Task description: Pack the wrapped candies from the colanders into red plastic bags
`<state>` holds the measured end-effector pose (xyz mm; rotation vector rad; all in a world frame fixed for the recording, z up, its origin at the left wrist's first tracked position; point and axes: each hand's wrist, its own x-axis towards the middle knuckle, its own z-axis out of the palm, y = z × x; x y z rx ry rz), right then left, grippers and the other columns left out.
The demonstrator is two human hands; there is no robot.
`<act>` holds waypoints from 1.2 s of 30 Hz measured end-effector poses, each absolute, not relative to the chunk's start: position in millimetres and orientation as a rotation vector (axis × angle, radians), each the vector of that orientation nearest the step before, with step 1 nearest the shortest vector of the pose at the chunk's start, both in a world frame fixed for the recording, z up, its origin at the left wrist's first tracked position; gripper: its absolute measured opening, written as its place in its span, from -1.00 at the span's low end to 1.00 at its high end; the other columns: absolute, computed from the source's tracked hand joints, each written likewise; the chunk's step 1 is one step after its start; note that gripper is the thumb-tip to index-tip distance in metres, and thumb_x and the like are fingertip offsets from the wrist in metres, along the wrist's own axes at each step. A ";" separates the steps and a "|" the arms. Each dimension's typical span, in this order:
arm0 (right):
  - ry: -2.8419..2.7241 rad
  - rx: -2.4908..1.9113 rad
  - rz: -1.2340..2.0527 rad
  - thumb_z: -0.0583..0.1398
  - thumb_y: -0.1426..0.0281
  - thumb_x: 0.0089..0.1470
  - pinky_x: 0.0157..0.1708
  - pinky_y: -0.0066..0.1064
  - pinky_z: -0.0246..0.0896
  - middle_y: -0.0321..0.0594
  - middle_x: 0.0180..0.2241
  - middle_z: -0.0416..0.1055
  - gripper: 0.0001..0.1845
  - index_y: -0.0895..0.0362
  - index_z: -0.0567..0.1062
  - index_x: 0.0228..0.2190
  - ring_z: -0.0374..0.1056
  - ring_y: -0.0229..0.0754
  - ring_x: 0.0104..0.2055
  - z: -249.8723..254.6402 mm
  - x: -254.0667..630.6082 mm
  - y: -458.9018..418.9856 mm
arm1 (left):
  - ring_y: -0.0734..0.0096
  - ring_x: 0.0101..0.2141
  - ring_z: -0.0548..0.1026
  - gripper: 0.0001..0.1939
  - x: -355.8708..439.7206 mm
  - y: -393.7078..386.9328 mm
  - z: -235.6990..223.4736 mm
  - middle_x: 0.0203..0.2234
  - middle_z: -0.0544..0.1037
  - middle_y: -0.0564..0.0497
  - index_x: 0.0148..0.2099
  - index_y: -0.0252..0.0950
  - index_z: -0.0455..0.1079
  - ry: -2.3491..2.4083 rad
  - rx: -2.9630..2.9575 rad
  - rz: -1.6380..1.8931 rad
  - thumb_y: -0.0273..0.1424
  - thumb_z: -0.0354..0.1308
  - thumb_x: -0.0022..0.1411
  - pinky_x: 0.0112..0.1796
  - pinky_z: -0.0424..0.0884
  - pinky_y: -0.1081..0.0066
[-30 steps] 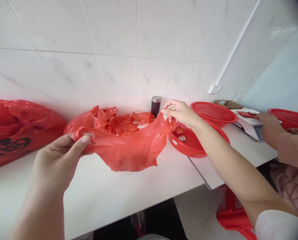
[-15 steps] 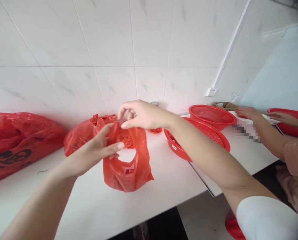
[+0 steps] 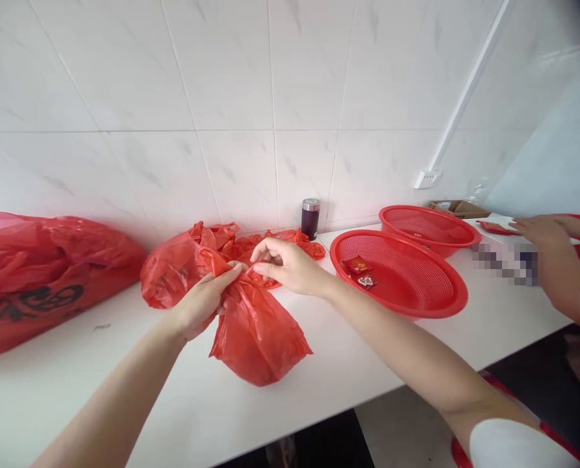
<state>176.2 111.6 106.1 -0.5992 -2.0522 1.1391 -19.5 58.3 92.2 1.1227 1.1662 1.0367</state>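
A red plastic bag [image 3: 265, 338] hangs just over the white table, its neck gathered and twisted. My left hand [image 3: 209, 296] is closed around that neck, thumb on top. At the bag's upper edge, my right hand [image 3: 287, 265] has its fingers pinched together on a bit of the red plastic. What lies inside the bag is hidden. Behind my hands are another filled red bag [image 3: 165, 273] and a heap of crumpled red bags [image 3: 299, 240].
A large red bag with black print [image 3: 50, 286] lies at the left. Red baskets [image 3: 445, 286] stand at the right, the nearer holding small packets [image 3: 356, 264]. A dark tumbler [image 3: 310, 220] stands by the wall. A co-worker's hands [image 3: 538, 229] are at far right.
The bag's open handles have been drawn together and twisted into a closed neck. My right hand has moved lower and to the right, and the view has shifted slightly left.
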 end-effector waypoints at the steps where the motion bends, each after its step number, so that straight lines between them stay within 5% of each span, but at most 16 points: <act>1: -2.010 -0.562 1.053 0.17 0.43 0.16 -0.25 -0.43 0.28 -0.31 -0.33 0.37 -0.94 0.14 0.36 -0.29 0.33 -0.32 -0.30 106.1 178.8 101.0 | 0.59 -0.62 0.24 -0.72 -21.4 58.2 91.4 -0.59 0.31 0.15 -0.30 -0.26 0.39 1.111 1.143 1.006 -0.13 0.15 0.24 -0.59 0.24 0.58; 7: -2.005 -0.299 1.063 0.18 0.28 0.21 -0.05 -0.38 0.23 -0.28 -0.26 0.40 -0.80 0.09 0.37 -0.15 0.34 -0.30 -0.17 102.3 183.9 66.2 | 0.39 -0.42 0.43 -0.86 -30.4 52.7 98.0 -0.45 0.47 0.01 -0.36 -0.24 0.50 0.977 1.544 0.772 -0.30 0.22 0.18 -0.34 0.41 0.38; 12: -1.954 -0.618 1.191 -0.04 0.17 0.34 0.05 -0.26 0.16 -0.22 -0.10 0.40 -0.66 0.01 0.33 0.02 0.30 -0.22 0.00 55.8 167.9 102.8 | 0.38 -0.45 0.39 -0.90 -17.9 50.3 92.3 -0.42 0.48 0.04 -0.33 -0.20 0.47 1.315 1.902 0.635 -0.44 0.12 0.12 -0.47 0.31 0.42; 15: -1.927 -0.630 1.303 -0.01 0.20 0.32 -0.03 -0.28 0.21 -0.22 -0.11 0.40 -0.68 0.03 0.37 0.00 0.33 -0.21 -0.07 31.7 160.6 115.5 | 0.41 -0.51 0.34 -0.81 -7.1 51.1 76.8 -0.53 0.43 0.08 -0.43 -0.22 0.31 1.637 2.195 0.808 -0.59 -0.05 0.03 -0.51 0.22 0.44; 17: -1.864 -0.531 1.475 0.02 0.24 0.30 -0.11 -0.33 0.26 -0.24 -0.19 0.40 -0.70 0.04 0.36 0.00 0.35 -0.24 -0.17 23.9 160.0 118.4 | 0.40 -0.44 0.40 -0.75 -2.1 51.6 66.4 -0.40 0.48 0.05 -0.36 -0.22 0.28 1.767 2.357 0.957 -0.63 -0.12 0.02 -0.47 0.24 0.44; 22: -1.849 -0.509 1.650 0.10 0.32 0.21 -0.31 -0.45 0.23 -0.30 -0.39 0.37 -0.85 0.13 0.40 -0.24 0.32 -0.30 -0.37 24.3 168.7 121.1 | 0.39 -0.39 0.47 -0.81 -1.0 51.4 52.4 -0.17 0.50 0.02 -0.16 -0.19 0.29 1.784 2.418 1.061 -0.50 -0.03 0.19 -0.43 0.31 0.44; 28: -1.945 -0.744 0.625 0.01 0.39 0.22 -0.24 -0.44 0.19 -0.18 -0.20 0.41 -0.87 0.12 0.33 -0.22 0.34 -0.23 -0.18 29.8 171.6 114.1 | 0.28 -0.23 0.53 -0.64 -4.8 48.6 51.2 -0.17 0.58 -0.02 0.10 -0.15 0.38 1.647 2.225 1.013 -0.24 -0.06 0.34 -0.19 0.38 0.36; 36: -2.006 -1.365 0.515 -0.02 0.37 0.22 -0.41 -0.47 0.06 -0.32 -0.52 0.33 -0.83 0.10 0.34 -0.34 0.24 -0.23 -0.50 -50.4 239.8 136.9 | 0.32 -0.56 0.41 -0.50 -69.3 16.4 -10.5 -0.62 0.49 0.04 -0.37 -0.23 0.41 1.852 1.619 0.728 0.04 -0.13 0.27 -0.53 0.34 0.42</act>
